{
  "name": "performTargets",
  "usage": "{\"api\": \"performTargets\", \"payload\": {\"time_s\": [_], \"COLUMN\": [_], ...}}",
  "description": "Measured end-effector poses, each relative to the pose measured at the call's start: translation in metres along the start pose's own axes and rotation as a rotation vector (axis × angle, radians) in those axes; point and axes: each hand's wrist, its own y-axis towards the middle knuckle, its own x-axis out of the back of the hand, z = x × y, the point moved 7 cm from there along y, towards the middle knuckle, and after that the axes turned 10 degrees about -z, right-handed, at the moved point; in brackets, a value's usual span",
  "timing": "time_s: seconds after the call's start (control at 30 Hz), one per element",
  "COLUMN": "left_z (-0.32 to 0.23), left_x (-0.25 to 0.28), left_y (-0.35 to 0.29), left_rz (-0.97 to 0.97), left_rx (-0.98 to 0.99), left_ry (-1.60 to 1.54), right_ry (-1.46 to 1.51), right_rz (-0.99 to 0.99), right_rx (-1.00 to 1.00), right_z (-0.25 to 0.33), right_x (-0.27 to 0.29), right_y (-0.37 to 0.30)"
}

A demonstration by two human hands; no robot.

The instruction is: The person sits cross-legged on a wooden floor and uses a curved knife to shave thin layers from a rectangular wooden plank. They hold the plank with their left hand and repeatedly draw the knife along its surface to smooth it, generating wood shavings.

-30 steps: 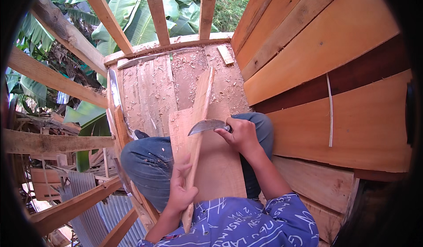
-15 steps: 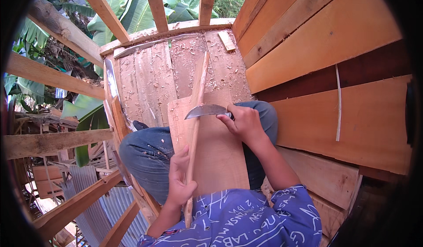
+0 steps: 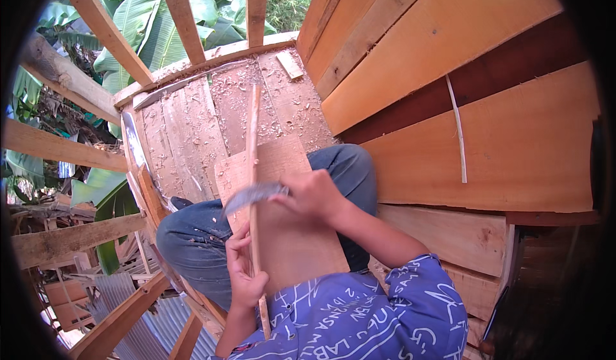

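A long, thin wooden stick (image 3: 253, 129) runs from my waist out over a flat wooden board (image 3: 298, 244) on my lap. Around its near part, my left hand (image 3: 246, 271) is closed, holding it steady at a slight tilt. My right hand (image 3: 313, 193) grips the handle of a curved knife (image 3: 251, 194), whose handle is mostly hidden by my fingers. The blade, blurred by motion, lies across the stick just beyond my left fingers. The far end of the stick reaches past the board, above the floor.
Wood shavings litter the plank floor (image 3: 186, 126), where a small wood offcut (image 3: 289, 65) lies near the far edge. Wooden rails (image 3: 70, 148) close the left and far sides. A plank wall (image 3: 410, 84) with a thin pale strip (image 3: 457, 129) stands at the right.
My right hand has drawn the knife along the stick toward me, closer to my left hand. The stick now shows a narrower face. The whole view has shifted and turned slightly.
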Motion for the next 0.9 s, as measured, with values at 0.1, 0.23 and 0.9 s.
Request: {"api": "performTargets", "payload": {"time_s": [0.1,0.23,0.9], "left_z": [-0.003,-0.001,-0.002], "left_x": [0.000,0.001,0.004], "left_y": [-0.004,-0.003,0.007], "left_rz": [0.031,0.034,0.018], "left_rx": [-0.018,0.003,0.014], "left_ry": [0.127,0.096,0.047], "right_ry": [-0.025,0.015,-0.015], "right_rz": [-0.143,0.024,0.113], "right_rx": [-0.257,0.124,-0.033], "right_z": [-0.039,0.009,0.002], "right_x": [0.025,0.013,0.006], "right_y": [0.022,-0.004,-0.011]}}
